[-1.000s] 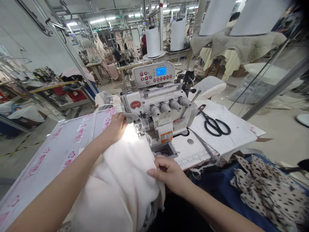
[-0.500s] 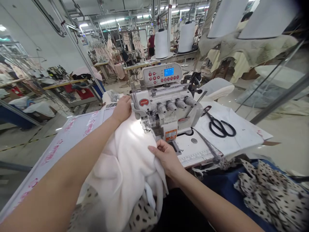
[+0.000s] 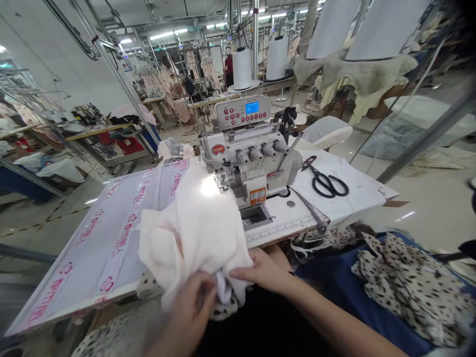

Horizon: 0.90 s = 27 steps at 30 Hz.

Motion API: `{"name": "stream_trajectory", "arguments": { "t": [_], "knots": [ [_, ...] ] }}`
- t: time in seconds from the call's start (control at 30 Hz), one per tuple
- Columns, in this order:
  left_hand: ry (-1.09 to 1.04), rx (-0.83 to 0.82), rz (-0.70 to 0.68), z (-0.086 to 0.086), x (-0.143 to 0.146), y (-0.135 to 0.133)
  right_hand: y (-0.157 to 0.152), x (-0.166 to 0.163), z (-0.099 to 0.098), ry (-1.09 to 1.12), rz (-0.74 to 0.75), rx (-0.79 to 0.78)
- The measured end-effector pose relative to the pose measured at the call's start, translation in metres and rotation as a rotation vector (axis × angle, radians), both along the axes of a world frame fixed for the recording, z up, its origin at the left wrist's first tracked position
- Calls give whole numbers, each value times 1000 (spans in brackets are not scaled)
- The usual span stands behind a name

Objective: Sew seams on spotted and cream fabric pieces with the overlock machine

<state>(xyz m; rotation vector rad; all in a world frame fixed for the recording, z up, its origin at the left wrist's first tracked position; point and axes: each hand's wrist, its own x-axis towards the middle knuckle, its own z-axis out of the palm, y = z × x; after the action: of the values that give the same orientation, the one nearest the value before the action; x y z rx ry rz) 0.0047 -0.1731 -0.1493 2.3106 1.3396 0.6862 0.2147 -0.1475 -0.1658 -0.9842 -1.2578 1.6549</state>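
A bundle of white fabric lies bunched on the near edge of the sewing table, trailing up to the presser foot of a white overlock machine. My left hand grips the lower edge of the bundle, fingers curled into the cloth. My right hand is closed on the fabric's right corner at the table edge. Spotted lining shows under the white cloth near both hands.
Black scissors lie on a white cloth right of the machine. A pile of leopard-spotted fabric rests on blue cloth at my right. Two thread cones stand behind the machine. Other workstations and hanging garments fill the background.
My left hand left the far side of the machine's needle area and came back to the near table edge. Both hands pulled the white fabric toward me and bunched it.
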Motion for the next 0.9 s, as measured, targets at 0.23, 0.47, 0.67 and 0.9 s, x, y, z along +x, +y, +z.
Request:
{"name": "stream_trajectory", "arguments": {
  "t": [0.23,0.47,0.67,0.9],
  "knots": [
    [154,497,332,16,-48,74,-23,-20,6,162,135,-17],
    [144,590,280,43,-70,153,-38,-30,7,229,143,-42],
    [36,390,249,35,-72,199,-49,-26,8,283,115,-95],
    [-93,164,390,94,-95,155,-50,-30,3,271,82,-113]
  ]
}}
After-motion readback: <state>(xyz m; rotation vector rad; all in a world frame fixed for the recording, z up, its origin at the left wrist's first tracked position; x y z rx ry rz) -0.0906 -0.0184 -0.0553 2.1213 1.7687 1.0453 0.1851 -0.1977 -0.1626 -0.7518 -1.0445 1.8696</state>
